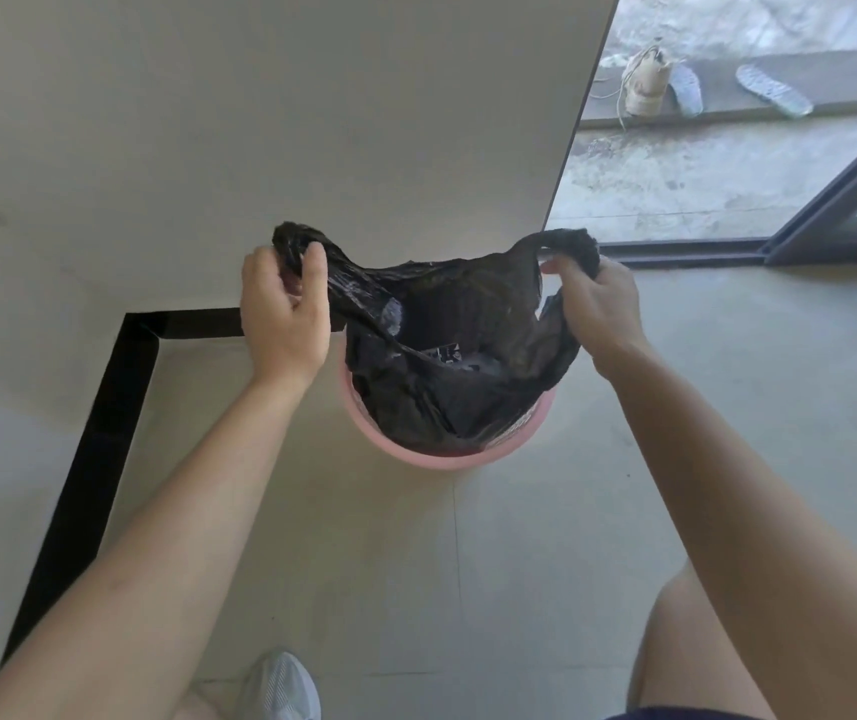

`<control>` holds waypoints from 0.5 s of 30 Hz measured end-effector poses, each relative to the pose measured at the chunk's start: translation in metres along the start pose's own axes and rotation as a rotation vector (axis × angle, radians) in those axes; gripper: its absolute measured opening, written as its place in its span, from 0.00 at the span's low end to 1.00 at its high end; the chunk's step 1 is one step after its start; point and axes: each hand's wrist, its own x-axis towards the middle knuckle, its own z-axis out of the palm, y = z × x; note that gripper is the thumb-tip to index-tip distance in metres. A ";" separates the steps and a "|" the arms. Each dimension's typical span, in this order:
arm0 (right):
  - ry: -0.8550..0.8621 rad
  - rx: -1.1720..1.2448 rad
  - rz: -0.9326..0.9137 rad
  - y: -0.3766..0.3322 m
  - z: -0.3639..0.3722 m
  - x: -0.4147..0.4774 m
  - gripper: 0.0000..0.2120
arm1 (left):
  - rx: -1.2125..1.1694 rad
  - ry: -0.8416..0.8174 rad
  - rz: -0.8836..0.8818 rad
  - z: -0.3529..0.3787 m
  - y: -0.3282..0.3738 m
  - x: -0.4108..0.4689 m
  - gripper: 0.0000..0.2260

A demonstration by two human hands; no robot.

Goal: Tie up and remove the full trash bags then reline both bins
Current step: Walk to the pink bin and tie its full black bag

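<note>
You stand over the round pink bin (405,452), your left hand (283,309) and right hand (600,304) each clenched on a bunched handle of the thin, crinkled black trash bag (447,356), drawn up and apart. The bag sits in the bin, mouth open and untied; knotting, removal and relining appear to remain. No second bin is in view.

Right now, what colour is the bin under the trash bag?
Pink. The bin shows its rim below the black trash bag in the head view.
</note>
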 end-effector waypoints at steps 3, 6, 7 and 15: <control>-0.006 0.115 -0.005 -0.003 0.006 -0.003 0.21 | -0.128 -0.016 -0.058 -0.002 -0.009 -0.005 0.27; 0.035 0.152 -0.094 0.021 0.015 -0.022 0.37 | -0.023 -0.267 -0.123 0.002 -0.031 -0.020 0.50; 0.027 0.129 -0.120 0.035 0.016 -0.031 0.42 | 0.019 -0.361 -0.152 0.006 -0.039 -0.024 0.56; -0.163 -0.490 -0.171 0.124 0.029 -0.029 0.45 | -0.134 -0.517 -0.167 0.046 -0.024 -0.007 0.60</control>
